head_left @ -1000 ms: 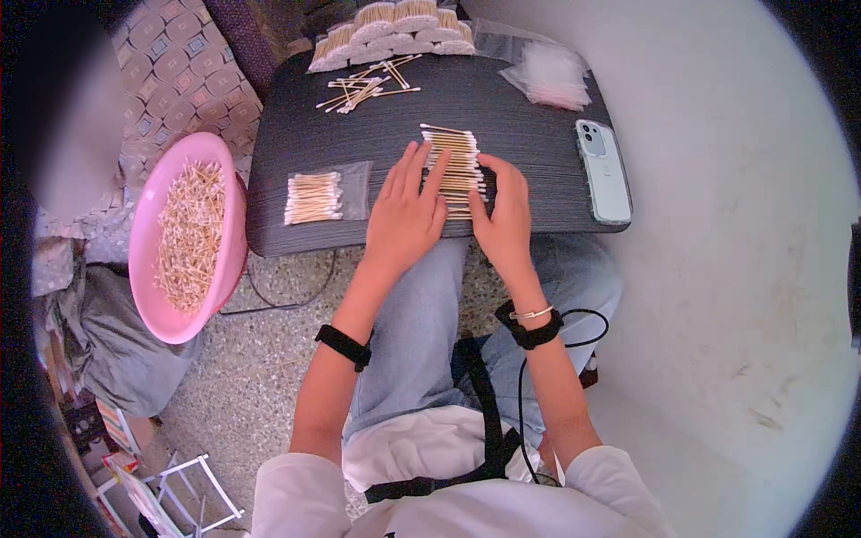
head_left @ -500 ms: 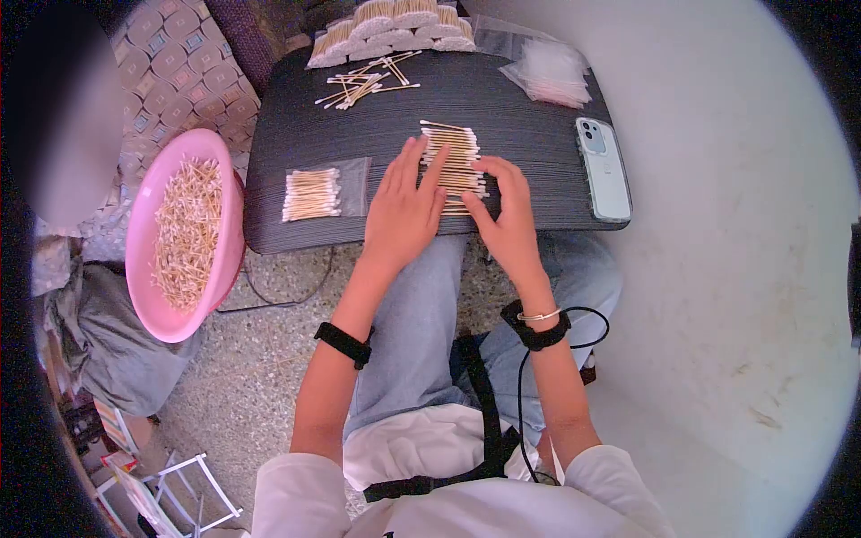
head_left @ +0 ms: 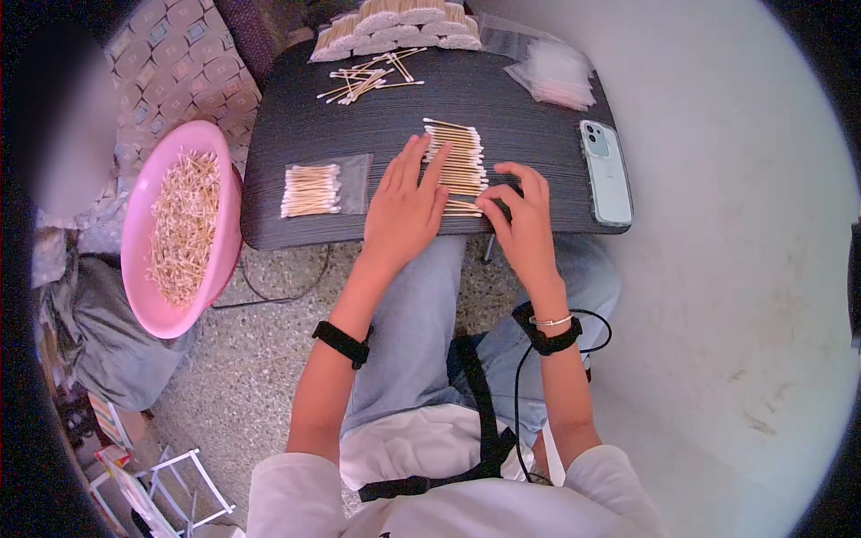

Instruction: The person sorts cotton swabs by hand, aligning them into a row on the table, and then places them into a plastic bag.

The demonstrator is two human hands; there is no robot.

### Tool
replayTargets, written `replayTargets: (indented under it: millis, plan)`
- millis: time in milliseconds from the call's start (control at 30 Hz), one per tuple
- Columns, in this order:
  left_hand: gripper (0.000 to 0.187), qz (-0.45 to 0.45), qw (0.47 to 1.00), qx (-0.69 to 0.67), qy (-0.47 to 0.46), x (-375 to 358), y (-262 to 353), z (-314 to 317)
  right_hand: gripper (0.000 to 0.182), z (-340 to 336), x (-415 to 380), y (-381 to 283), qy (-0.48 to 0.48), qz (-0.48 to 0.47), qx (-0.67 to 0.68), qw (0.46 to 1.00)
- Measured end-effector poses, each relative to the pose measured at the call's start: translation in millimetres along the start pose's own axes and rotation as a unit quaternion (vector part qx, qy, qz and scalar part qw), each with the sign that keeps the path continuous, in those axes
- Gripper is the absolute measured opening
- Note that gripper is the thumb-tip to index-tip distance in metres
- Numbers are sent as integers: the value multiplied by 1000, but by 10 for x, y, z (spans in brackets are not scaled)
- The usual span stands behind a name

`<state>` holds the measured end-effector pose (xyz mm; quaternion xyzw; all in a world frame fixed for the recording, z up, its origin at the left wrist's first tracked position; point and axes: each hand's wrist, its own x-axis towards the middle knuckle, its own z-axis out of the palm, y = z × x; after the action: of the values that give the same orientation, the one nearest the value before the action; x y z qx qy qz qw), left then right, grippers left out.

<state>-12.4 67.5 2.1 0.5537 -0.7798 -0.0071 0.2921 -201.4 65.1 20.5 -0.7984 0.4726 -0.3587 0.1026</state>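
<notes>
A row of cotton swabs (head_left: pixel 462 161) lies side by side on the dark table. My left hand (head_left: pixel 402 202) rests at its left end, fingers stretched out and partly covering the swab tips. At the near right corner of the row, the thumb and index finger of my right hand (head_left: pixel 523 220) pinch at the tip of a cotton swab (head_left: pixel 464 207); its other fingers are bent. A small gap parts these nearest swabs from the rest of the row. To the left, a clear plastic bag (head_left: pixel 356 184) holds a flat bundle of swabs (head_left: pixel 310 190).
Loose swabs (head_left: pixel 363 85) lie scattered behind the row. Packed swab bundles (head_left: pixel 404 25) are stacked at the back edge. Clear bags (head_left: pixel 552 73) and a phone (head_left: pixel 606 175) lie on the right. A pink basin (head_left: pixel 224 242) of swabs stands left of the table (head_left: pixel 529 117).
My right hand has shifted slightly right and toward me, its thumb and index finger closing at the near swab tips. My left hand stays in place.
</notes>
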Motion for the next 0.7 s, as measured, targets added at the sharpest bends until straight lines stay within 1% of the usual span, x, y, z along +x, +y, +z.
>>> replayTargets:
  millis: [233,367,467,567,667,700]
  plan:
    - [51,-2,1000,-7,1,0,-22,13,15,34,-26,-15,4,10,6,1000]
    - [50,1,1000,0,4,10,5,14,18,72,-113,8,34,51,40,997]
    - [50,-2,1000,-2,2,12,5,-14,25,80,-106,-28,41,66,47,996]
    - [50,-13,1000,-15,5,22,12,6,37,111,-58,-37,26,57,32,998]
    - [50,-17,1000,-8,12,22,-8,40,47,169,-13,-136,22,36,75,996]
    - [49,-17,1000,-3,15,25,-4,27,48,199,-8,-163,17,25,52,998]
